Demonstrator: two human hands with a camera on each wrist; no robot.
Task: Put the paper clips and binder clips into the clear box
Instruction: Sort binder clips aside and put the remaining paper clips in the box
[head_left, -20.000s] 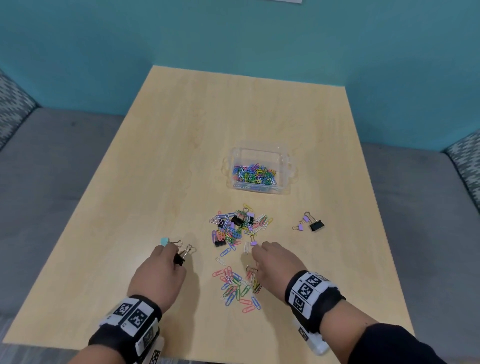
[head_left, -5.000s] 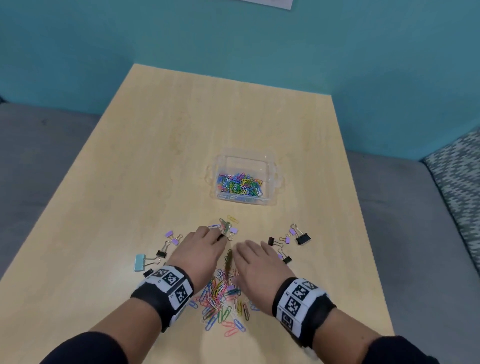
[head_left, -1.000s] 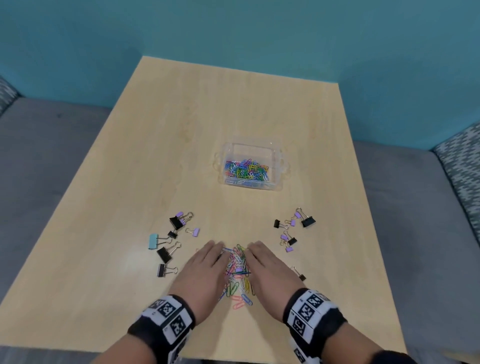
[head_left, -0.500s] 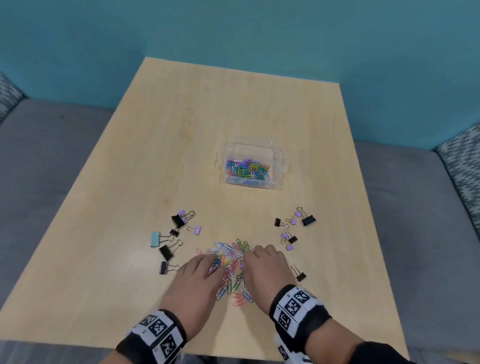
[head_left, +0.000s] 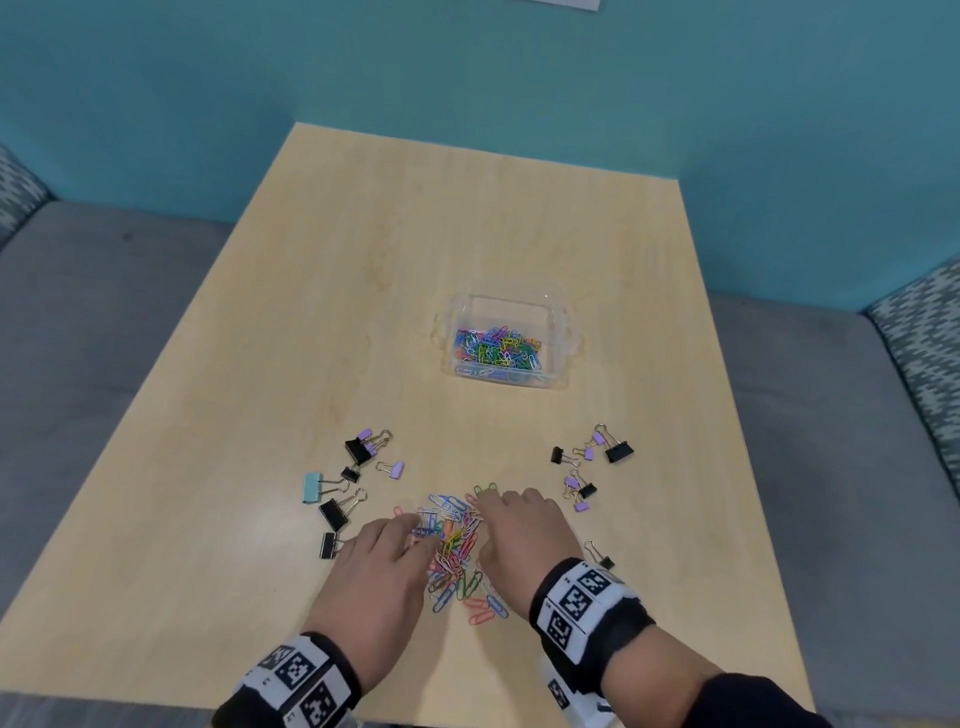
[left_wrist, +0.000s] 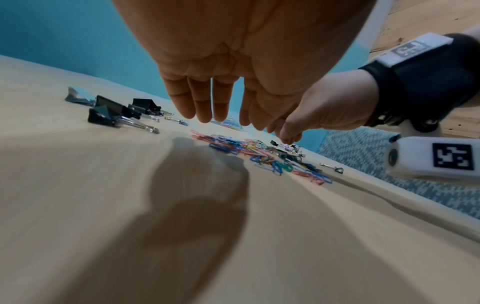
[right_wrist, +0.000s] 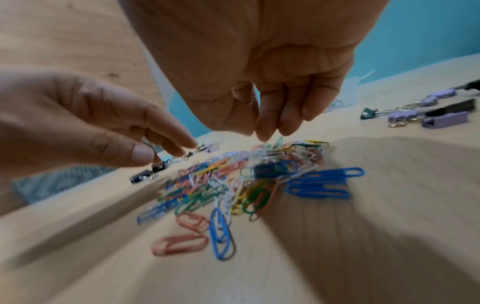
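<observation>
Scooping w/ both hands is the way: left hand (head_left: 382, 564) hovers flat, fingers straight, holding nothing; right hand (head_left: 524, 532) has fingertips drawn together over the paper clips (head_left: 457, 545), can't tell if any are pinched. Cup inward, lift the pile as one, carry to the clear box (head_left: 506, 340) ahead. Binder clips (head_left: 345, 486) flank both sides, table (head_left: 260, 415) edge near wrists; path fwd open.

Paper clips (head_left: 457, 551) lie between binder clips (head_left: 343, 488), with the clear box (head_left: 506, 340) behind them.
</observation>
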